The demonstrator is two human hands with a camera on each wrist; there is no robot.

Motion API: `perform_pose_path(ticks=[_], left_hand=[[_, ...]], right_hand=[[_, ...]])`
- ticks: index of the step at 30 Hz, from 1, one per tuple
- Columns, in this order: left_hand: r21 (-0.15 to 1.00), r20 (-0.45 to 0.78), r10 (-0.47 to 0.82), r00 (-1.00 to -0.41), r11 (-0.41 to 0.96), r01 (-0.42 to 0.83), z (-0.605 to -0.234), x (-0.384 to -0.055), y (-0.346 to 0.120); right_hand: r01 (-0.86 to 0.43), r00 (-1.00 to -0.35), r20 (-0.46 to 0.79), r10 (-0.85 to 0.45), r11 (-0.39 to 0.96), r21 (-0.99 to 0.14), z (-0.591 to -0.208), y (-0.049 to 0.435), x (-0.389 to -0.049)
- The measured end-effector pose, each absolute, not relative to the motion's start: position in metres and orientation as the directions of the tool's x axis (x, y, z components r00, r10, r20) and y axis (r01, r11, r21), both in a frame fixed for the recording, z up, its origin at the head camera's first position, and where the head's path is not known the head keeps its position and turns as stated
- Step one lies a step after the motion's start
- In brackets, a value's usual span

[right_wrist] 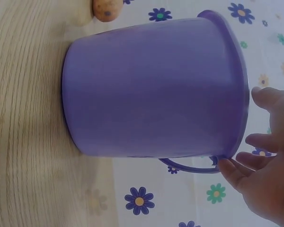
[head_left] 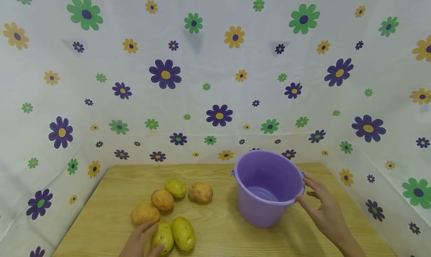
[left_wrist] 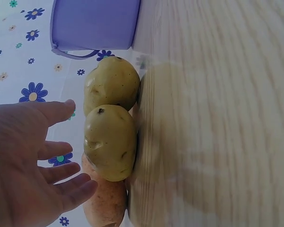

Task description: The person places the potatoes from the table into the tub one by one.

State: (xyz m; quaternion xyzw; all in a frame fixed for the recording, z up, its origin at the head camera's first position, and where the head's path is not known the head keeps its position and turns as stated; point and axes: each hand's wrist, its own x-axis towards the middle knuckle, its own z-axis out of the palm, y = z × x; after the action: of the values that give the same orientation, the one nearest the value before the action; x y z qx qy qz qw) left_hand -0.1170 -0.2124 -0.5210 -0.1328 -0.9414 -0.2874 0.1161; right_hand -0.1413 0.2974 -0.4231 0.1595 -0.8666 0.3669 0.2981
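A purple bucket [head_left: 259, 208] stands upright on the table to the right, its mouth tipped into view in the head view. My right hand [head_left: 324, 212] is at its right rim, fingertips by the handle joint; the right wrist view shows the thumb apart from the rim. My left hand [head_left: 139, 240], fingers spread, reaches beside a yellow-green potato [head_left: 162, 237]. Another yellow-green potato [head_left: 183, 233] lies right against it. Behind sit a brown potato [head_left: 145, 214], a second brown potato [head_left: 162, 200], a yellow-green potato [head_left: 175, 188] and a separate brown potato [head_left: 200, 192].
The wooden table [head_left: 215, 238] carries everything. A white flowered cloth [head_left: 202, 100] rises behind it and along both sides. The bucket's handle [right_wrist: 191, 169] hangs down on the far side in the right wrist view.
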Motion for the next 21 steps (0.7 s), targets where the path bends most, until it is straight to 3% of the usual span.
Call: perform_pose_path(ticks=[10,21], left_hand=[[0.569,0.118,0.177,-0.977,0.795,0.213,-0.526,-0.118,-0.208],[0.445,0.322,0.223,-0.920,0.822,0.355,-0.539,-0.115,-0.205]], right_hand=[[-0.466,-0.803,0.592,-0.064,0.686,-0.558,-0.426,0.299,-0.142],[-0.455,-0.822,0.567,-0.051,0.658,-0.600,-0.428,0.298,-0.142]])
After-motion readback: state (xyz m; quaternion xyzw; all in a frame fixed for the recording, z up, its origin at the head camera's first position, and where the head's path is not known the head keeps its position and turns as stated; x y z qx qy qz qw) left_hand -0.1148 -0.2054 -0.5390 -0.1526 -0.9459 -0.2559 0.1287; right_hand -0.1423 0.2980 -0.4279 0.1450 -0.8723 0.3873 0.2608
